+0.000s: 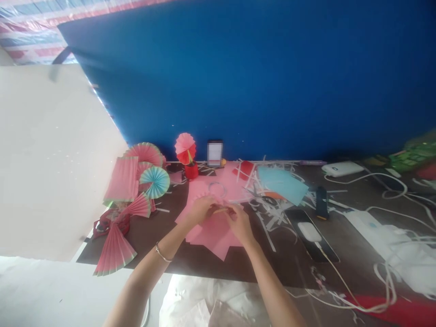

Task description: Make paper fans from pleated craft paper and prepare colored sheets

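1. In the head view, the left hand (202,210) and right hand (239,223) are meeting, their fingers apparently closing in a pinch on a small paper strip (220,210); its ends are hiding behind the fingers.
2. That strip is sitting between the two hands, above the pink sheets (218,240). If the hands are pulling unevenly, a fold could be slipping out of line or the paper tearing.
3. The sheets are lying loose under the grip, so a dragging wrist could be shifting or creasing them.
4. Right of the grip, white paper scraps (272,215) are tangling; a sleeve-less forearm sweeping that way could be carrying some into the work.
5. Farther right, a charging cable (329,260) is trailing near the phone (327,252); a snagging elbow could be tugging it.
6. Left of the grip, a pink fan (116,252) is overhanging the edge, so a bump could be tipping it off.
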The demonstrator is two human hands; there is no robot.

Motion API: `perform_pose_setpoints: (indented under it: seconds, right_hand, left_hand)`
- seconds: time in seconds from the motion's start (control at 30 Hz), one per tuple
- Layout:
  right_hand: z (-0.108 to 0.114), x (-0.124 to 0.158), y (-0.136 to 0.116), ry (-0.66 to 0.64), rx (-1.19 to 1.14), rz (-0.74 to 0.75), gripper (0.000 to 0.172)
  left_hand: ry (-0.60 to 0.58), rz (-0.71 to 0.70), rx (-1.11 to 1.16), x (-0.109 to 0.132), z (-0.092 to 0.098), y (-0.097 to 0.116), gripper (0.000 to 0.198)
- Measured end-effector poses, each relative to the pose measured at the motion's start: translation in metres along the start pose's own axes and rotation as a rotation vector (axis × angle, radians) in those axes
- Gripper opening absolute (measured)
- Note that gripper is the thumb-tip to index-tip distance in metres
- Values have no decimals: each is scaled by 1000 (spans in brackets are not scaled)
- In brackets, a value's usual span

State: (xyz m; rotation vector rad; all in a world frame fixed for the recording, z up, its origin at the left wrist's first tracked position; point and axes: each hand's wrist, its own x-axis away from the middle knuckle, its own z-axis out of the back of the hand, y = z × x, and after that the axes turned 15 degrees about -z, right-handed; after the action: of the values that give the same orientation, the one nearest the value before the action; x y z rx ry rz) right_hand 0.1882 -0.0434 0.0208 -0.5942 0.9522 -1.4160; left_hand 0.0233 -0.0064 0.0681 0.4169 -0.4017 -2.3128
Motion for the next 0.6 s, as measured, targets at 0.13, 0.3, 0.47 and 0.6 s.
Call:
perform_pose_setpoints:
  seconds: [0.13, 0.3, 0.47, 0.6]
  right_hand:
    - [2, 6, -10, 126, -74, -12, 16]
    - [-1, 9, -21, 207, -71, 56, 17]
    - [-3, 10, -26, 228, -175, 87, 13]
    - [-5, 11, -30, 179, -332, -8, 12]
  left_hand:
    - [85, 5, 71, 3, 2, 4, 19]
    - [153, 14, -2, 8, 1, 9, 24]
    - [154, -178, -150, 13, 1, 11, 29]
    - [182, -234, -136, 15, 3, 8, 26]
